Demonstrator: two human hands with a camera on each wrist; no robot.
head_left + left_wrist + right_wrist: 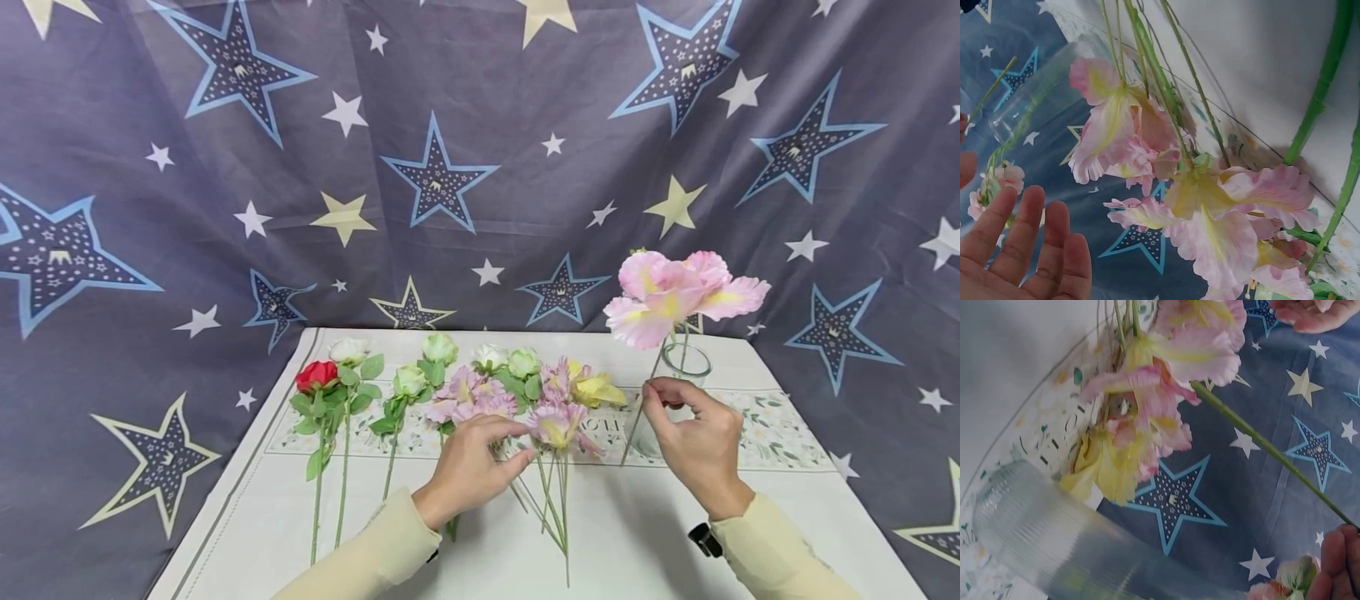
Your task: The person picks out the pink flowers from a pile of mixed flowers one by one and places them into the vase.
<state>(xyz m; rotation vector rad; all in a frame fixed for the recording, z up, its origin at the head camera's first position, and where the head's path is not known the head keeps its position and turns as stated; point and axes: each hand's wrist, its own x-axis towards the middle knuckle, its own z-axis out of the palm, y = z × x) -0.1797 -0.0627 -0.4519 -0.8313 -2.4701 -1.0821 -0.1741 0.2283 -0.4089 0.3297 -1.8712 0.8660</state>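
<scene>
My right hand [693, 442] pinches the thin green stem [1272, 453] of a pink, yellow-centred artificial flower [645, 312]. Its lower end hangs outside the ribbed clear glass vase [648, 433], on the left side. At least one other stem stands inside the vase's mouth, and the pink blooms overlap above it. My left hand [476, 462] hovers by the pink-and-yellow flowers [557, 423] lying on the table, fingers loosely bent. Seen in the left wrist view, its fingers [1019, 234] hold nothing and stay apart from those petals [1216, 240].
Left of these lie a red rose [317, 376], a white rose [348, 350] and several pale green roses [409, 381]. A yellow flower [597, 388] lies near the vase. A floral runner [772, 429] crosses the white table [247, 533]. Behind hangs a starry curtain [525, 200].
</scene>
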